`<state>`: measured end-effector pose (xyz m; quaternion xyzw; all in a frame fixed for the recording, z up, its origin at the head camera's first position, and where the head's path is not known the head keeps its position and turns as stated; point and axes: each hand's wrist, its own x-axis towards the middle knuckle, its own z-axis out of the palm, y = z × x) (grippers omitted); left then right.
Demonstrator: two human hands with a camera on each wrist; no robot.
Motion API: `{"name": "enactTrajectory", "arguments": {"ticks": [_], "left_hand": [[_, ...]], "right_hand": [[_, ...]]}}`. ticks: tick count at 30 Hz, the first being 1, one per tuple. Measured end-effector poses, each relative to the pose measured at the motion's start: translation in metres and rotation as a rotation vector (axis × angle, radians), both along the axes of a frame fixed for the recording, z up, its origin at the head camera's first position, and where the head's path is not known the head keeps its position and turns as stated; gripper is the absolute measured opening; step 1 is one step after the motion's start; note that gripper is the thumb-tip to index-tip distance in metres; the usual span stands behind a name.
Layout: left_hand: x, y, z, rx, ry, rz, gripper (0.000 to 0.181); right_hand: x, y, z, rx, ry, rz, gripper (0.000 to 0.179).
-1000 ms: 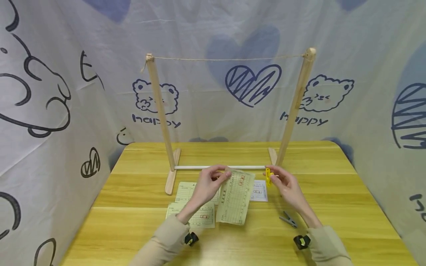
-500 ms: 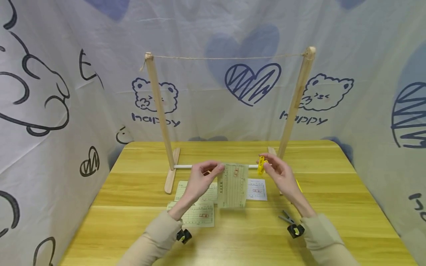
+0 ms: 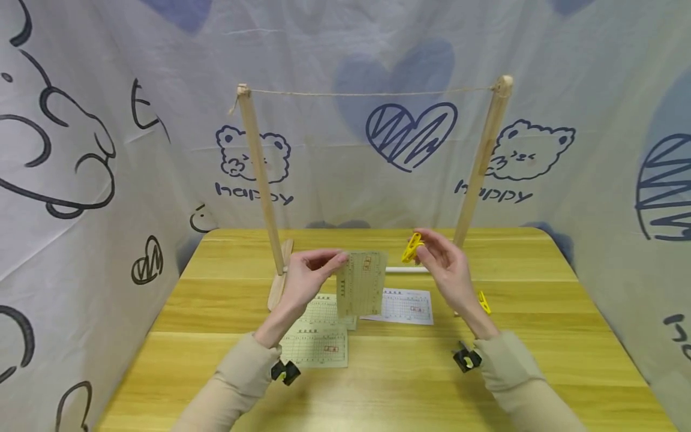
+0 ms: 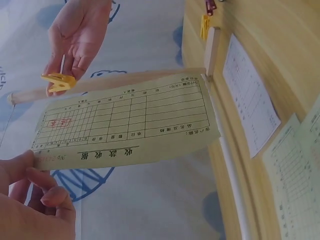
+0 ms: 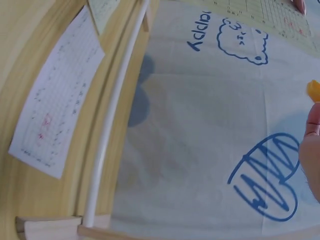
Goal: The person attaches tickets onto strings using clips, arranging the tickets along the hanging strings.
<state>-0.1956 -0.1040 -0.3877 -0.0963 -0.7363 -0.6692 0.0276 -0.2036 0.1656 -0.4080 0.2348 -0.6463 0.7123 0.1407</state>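
Note:
My left hand (image 3: 308,279) pinches a pale green receipt slip (image 3: 363,287) by a top corner, thumb against the fingers. The slip hangs upright above the table in the head view. In the left wrist view its printed grid and red stamp (image 4: 60,123) show plainly. To the right, my right hand (image 3: 445,264) pinches a yellow clothespin (image 3: 412,247) between thumb and fingers. The clothespin (image 4: 59,81) is apart from the slip. In the right wrist view only an edge of the right hand (image 5: 311,155) and a bit of the clothespin (image 5: 314,91) show.
A string (image 3: 372,94) runs between two wooden posts (image 3: 480,162), joined low down by a white rod (image 3: 412,270). On the table lie a white slip (image 3: 407,306), green slips (image 3: 315,348) and another yellow clothespin (image 3: 483,302). A grey clip is mostly hidden by the right wrist camera.
Both hands have risen and moved left, carrying the slip and the clothespin. More of the white slip now shows, and the yellow clothespin on the table has come into sight beside the right forearm.

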Motion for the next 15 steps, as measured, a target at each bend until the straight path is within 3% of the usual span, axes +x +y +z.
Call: {"name": "enactTrajectory", "arguments": {"ticks": [7, 15], "left_hand": [[-0.001, -0.012, 0.009, 0.032, -0.067, -0.004, 0.027], [-0.005, -0.025, 0.016, 0.033, -0.035, 0.020, 0.026]], "right_hand": [[-0.004, -0.012, 0.012, -0.042, 0.054, 0.023, 0.041], [-0.011, -0.024, 0.025, -0.069, 0.154, 0.055, 0.034]]}}
